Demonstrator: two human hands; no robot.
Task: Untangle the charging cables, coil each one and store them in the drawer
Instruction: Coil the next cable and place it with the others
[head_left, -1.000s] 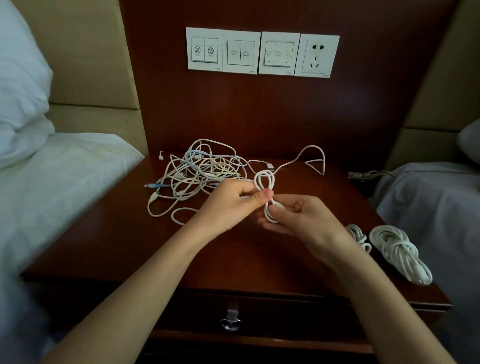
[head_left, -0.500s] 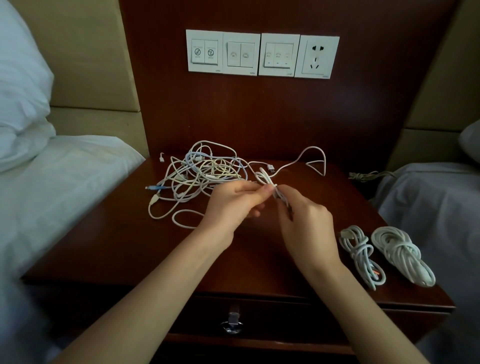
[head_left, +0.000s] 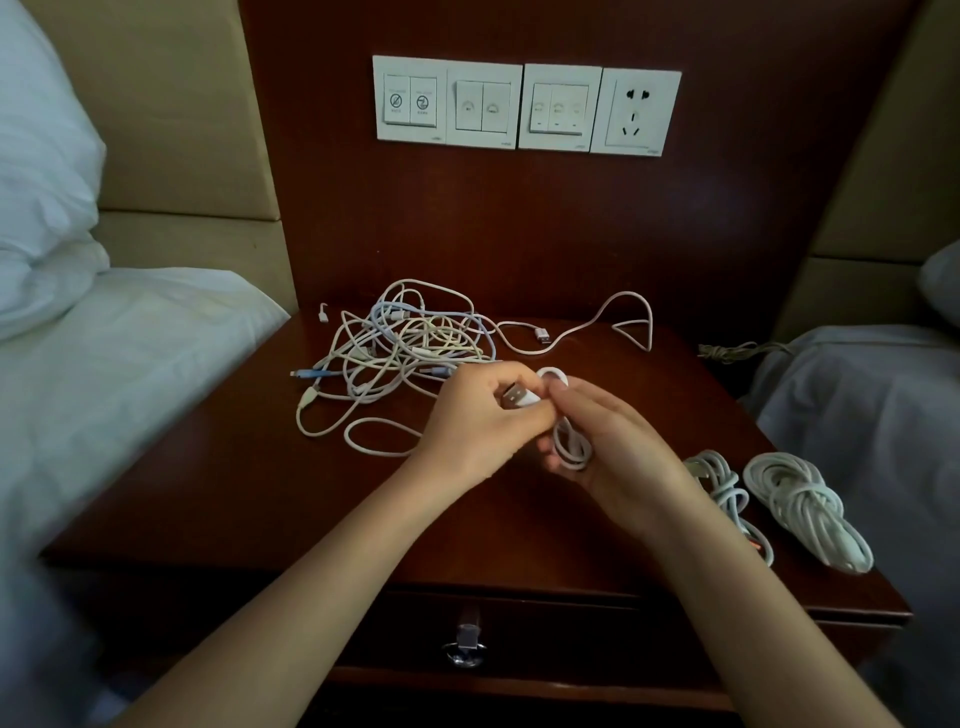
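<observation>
Our left hand (head_left: 483, 415) pinched the silver-tipped USB plug (head_left: 517, 397) of a thin white charging cable, and our right hand (head_left: 613, 447) curled round its small white coil (head_left: 571, 447) above the dark red wooden nightstand (head_left: 260, 493). The white tangle of loose cables (head_left: 410, 348) lay just behind the hands. A slim white coiled cable (head_left: 727, 493) and a thicker white bundle (head_left: 805, 509) rested at the right edge, and the dark wooden drawer (head_left: 571, 639) below was closed

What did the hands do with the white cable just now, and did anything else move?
The right hand rolled palm-down, then palm-up again, and now cradles the small coil. The left hand, which pinched the loops before, now has the USB plug in its grip, against the coil. Unchanged: the tangle, the thin coiled cable, the thick coiled cable, the shut drawer.
</observation>
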